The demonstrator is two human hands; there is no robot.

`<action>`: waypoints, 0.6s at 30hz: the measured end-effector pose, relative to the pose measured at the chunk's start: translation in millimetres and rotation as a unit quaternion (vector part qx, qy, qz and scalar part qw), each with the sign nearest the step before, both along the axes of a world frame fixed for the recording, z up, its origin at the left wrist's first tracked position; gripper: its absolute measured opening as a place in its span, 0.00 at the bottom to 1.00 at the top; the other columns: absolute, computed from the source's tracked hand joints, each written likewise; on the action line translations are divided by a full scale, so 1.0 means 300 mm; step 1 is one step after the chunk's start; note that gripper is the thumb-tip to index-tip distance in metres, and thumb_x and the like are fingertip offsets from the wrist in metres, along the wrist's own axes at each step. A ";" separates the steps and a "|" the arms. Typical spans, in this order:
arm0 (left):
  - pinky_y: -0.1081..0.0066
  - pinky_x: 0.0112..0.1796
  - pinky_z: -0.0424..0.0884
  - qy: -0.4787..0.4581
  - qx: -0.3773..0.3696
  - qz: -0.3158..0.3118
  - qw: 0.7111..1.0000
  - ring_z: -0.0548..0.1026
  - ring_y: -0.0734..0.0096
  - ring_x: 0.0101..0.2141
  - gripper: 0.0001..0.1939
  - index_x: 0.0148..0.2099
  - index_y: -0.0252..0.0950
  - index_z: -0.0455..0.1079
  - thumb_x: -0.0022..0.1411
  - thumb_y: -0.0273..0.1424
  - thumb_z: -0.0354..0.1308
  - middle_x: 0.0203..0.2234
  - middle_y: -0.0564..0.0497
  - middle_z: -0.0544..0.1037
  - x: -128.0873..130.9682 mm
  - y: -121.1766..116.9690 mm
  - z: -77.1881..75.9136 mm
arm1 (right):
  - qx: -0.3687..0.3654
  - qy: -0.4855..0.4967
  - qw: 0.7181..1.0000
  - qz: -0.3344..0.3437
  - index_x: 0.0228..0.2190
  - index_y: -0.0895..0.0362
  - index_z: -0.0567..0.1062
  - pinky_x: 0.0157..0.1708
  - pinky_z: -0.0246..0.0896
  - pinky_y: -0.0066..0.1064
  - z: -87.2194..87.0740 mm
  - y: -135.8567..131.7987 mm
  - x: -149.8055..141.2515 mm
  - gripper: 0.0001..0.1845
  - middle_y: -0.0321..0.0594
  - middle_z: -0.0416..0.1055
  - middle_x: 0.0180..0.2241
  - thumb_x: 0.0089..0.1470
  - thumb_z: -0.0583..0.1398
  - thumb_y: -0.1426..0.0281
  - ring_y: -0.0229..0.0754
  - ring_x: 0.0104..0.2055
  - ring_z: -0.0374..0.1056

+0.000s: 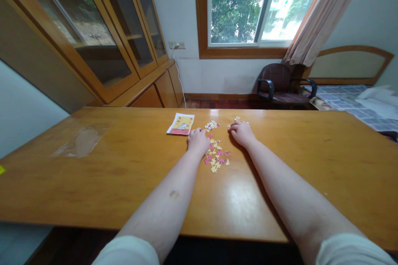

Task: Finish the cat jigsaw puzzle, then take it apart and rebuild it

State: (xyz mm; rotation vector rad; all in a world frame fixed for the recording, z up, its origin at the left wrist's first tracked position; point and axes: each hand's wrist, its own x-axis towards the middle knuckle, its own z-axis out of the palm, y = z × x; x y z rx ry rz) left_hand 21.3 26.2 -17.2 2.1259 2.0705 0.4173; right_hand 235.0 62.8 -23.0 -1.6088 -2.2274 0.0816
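Loose jigsaw puzzle pieces (217, 152) in yellow and pink lie scattered along the middle of the table. My left hand (198, 141) rests at their left edge, palm down, fingers bent but slightly apart; nothing shows in it. A paler cluster of puzzle pieces (212, 124) lies just beyond, between my two hands. My right hand (243, 133) is to the right, its fingertips closed at a small puzzle piece (228, 126). More pieces (237, 119) lie right behind that hand, partly hidden by it. Left of my left hand is a picture card (181, 124) with a spotted animal on yellow and red.
The glossy wooden table (139, 174) spans the view. A clear plastic bag (81, 141) lies on its left, and a bit of yellow (2, 169) shows at the left edge. Beyond stand a glass-door cabinet (137, 49), an armchair (280, 85) and a bed (351, 95).
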 end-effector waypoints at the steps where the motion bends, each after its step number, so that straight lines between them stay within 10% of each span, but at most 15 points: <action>1: 0.60 0.54 0.59 -0.001 0.002 -0.001 1.000 0.64 0.56 0.53 0.20 0.52 0.42 0.70 0.57 0.30 0.51 0.54 0.46 0.69 0.000 0.000 0.000 | 0.001 0.000 1.000 -0.018 0.31 0.52 0.82 0.51 0.54 0.36 0.000 0.000 0.001 0.16 0.40 0.75 0.42 0.54 0.54 0.73 0.46 0.46 0.65; 7: 0.61 0.53 0.60 -0.016 0.004 -0.038 0.999 0.64 0.59 0.52 0.19 0.51 0.46 0.72 0.58 0.31 0.51 0.51 0.50 0.71 0.004 -0.001 0.001 | 0.011 0.007 0.999 -0.040 0.33 0.54 0.81 0.49 0.55 0.37 0.008 -0.006 0.000 0.15 0.42 0.76 0.41 0.54 0.54 0.72 0.47 0.45 0.65; 18: 0.57 0.57 0.55 -0.018 0.019 -0.102 0.994 0.61 0.58 0.55 0.19 0.52 0.49 0.71 0.61 0.32 0.49 0.53 0.51 0.70 0.022 -0.012 0.001 | -0.006 -0.024 0.990 0.138 0.50 0.49 0.73 0.59 0.45 0.46 0.012 -0.046 -0.056 0.19 0.42 0.65 0.56 0.57 0.56 0.65 0.49 0.58 0.56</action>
